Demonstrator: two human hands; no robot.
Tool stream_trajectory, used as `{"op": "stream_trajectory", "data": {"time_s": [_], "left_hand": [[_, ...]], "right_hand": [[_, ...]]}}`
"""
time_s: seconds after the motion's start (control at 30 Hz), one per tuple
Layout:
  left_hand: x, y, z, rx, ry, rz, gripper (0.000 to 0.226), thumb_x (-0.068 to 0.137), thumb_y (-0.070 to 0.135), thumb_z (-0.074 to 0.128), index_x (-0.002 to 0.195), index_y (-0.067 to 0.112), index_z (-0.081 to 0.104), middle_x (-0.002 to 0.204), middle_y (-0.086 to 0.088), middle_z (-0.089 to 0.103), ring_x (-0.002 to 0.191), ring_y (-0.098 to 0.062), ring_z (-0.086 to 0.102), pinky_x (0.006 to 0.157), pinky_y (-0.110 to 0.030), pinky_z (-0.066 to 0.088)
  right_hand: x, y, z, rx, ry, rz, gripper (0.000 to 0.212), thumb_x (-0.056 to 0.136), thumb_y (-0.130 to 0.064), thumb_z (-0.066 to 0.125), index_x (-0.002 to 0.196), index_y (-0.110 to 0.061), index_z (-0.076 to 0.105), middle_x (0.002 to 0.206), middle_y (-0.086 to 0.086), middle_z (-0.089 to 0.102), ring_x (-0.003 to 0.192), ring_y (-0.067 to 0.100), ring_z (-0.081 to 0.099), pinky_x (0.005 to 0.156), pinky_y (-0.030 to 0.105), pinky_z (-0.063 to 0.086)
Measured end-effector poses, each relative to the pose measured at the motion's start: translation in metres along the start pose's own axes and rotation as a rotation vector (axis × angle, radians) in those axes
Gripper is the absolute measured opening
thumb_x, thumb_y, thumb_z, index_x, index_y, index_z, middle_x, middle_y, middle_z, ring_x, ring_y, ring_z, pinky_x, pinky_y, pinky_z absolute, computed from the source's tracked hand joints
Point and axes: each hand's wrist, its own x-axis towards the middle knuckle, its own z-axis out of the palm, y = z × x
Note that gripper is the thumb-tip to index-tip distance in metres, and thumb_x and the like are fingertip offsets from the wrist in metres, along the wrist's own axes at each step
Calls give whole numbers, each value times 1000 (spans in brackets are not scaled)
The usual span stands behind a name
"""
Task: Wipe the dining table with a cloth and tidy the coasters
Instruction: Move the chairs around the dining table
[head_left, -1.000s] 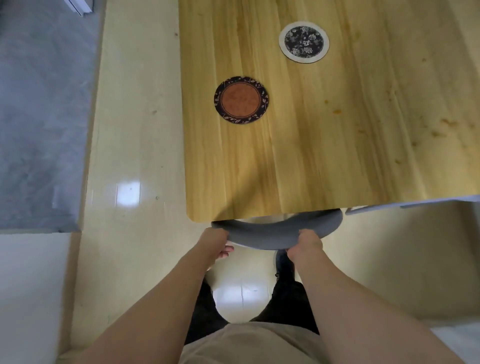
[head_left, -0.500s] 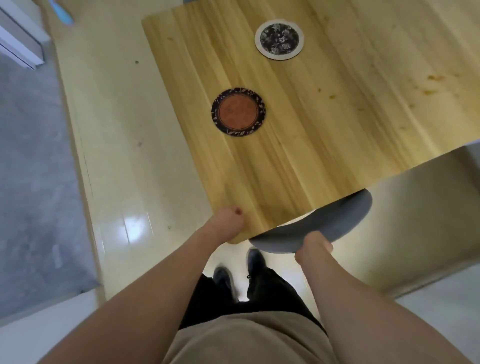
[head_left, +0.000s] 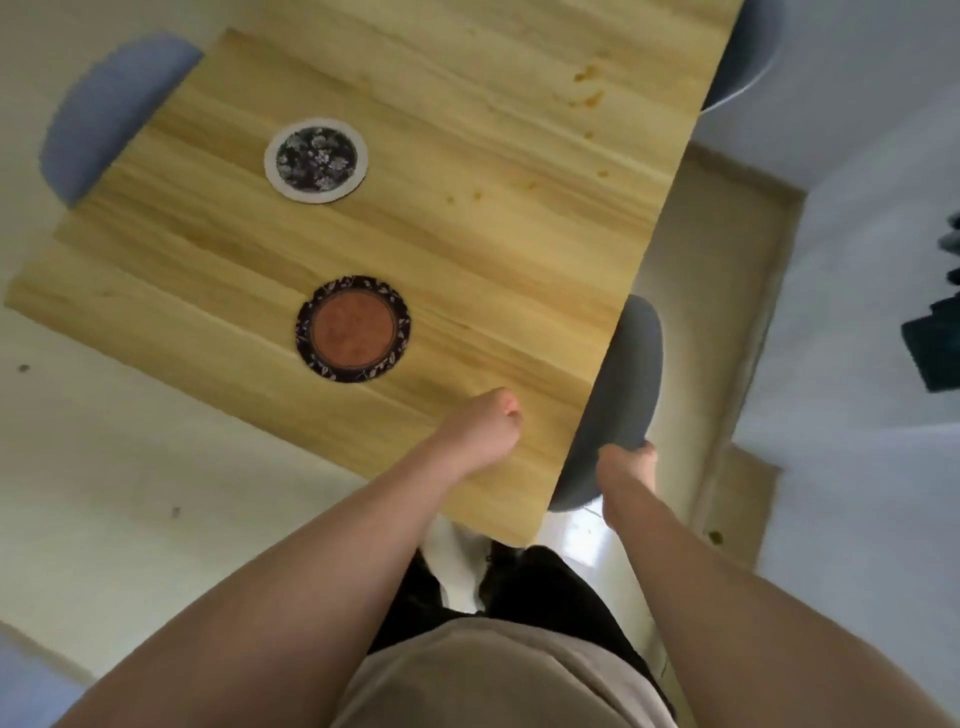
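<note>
So right now my left hand (head_left: 485, 436) is hovering over the near corner of the wooden bench (head_left: 467, 234), fingers curled into a loose fist with nothing in it, and I honestly can't tell if it's touching the wood or just above it. My right hand (head_left: 626, 465) is off the bench edge, fingers wrapped around the rim of the dark grey chair (head_left: 618, 395) that's tucked partly under the right side of the bench. The two coasters are both sitting flat on the bench, well apart from each other: the brown coaster (head_left: 353, 329), the one with the dark patterned border, is nearer to me, just up and left of my left hand, and the white-rimmed coaster (head_left: 316, 158) with the dark floral middle is farther away toward the far left side. No cloth visible anywhere in view. You can see a bunch of little orange-brown spots (head_left: 589, 85) scattered on the wood over toward the far right part of the bench, with a few more closer to the middle. Another bluish chair (head_left: 111, 111) pokes out from under the far left corner, and a third chair (head_left: 743, 52) peeks out at the top right. Everything's a bit motion-blurred, floor (head_left: 130, 493) is pale and shiny below.
</note>
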Motion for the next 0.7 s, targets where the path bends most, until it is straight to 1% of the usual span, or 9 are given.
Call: {"op": "stream_trajectory", "data": {"time_s": [0.07,0.1,0.17,0.27,0.37,0.43,0.5,0.6,0.7], "left_hand": [[4,8,-11,178,-74,55,25,102,25,38,111,13,57,106,-7,65,88,-21,63,79,-38,52],[5,10,-13,263,-93,74,26,102,25,37,113,13,57,107,-7,65,90,-23,63,80,-38,53],[7,19,-22,383,-134,114,33,103,25,36,127,12,53,119,-6,60,99,-23,61,88,-40,53],[17,22,-30,486,-152,227,40,103,28,37,140,16,46,134,-5,54,109,-23,59,90,-36,51],[24,14,-40,680,-222,347,44,102,29,39,143,14,43,144,-7,47,124,-27,51,100,-39,46],[31,2,-55,852,-285,412,44,102,28,39,142,12,42,145,-11,44,126,-29,49,102,-42,45],[37,-7,-74,971,-334,463,45,101,26,38,144,12,40,149,-11,39,130,-31,45,104,-43,42],[42,-25,-109,1091,-356,555,47,100,26,36,145,12,38,151,-12,37,135,-31,40,107,-44,39],[37,-42,-138,1136,-366,580,45,100,29,36,141,12,42,146,-12,42,131,-31,44,106,-44,41]], "right_hand": [[-13,10,-1,11,-7,22,52,84,-4,41,135,-15,38,114,10,57,96,32,55,74,35,46],[-16,13,0,-7,-1,18,51,84,-5,41,134,-14,40,113,11,57,96,32,56,74,36,48],[-19,10,2,2,15,19,47,83,-8,42,129,-15,42,111,11,56,96,32,56,77,39,50],[-30,10,8,-4,38,-30,44,81,-9,42,125,-14,42,112,11,56,96,33,56,77,39,50],[-48,16,19,20,102,-48,54,81,-9,42,135,-12,38,124,10,52,101,33,55,70,34,51],[-69,17,39,68,140,-57,60,83,-8,41,143,-12,34,135,8,47,108,32,54,69,30,47],[-92,13,66,117,189,-51,63,84,-11,40,147,-13,30,144,6,40,115,29,51,79,33,49],[-129,10,112,115,209,-5,65,86,-16,40,149,-17,26,143,5,44,104,27,58,70,30,50],[-155,13,147,149,182,52,66,86,-13,40,150,-17,25,146,7,40,112,32,57,79,37,51]]}}
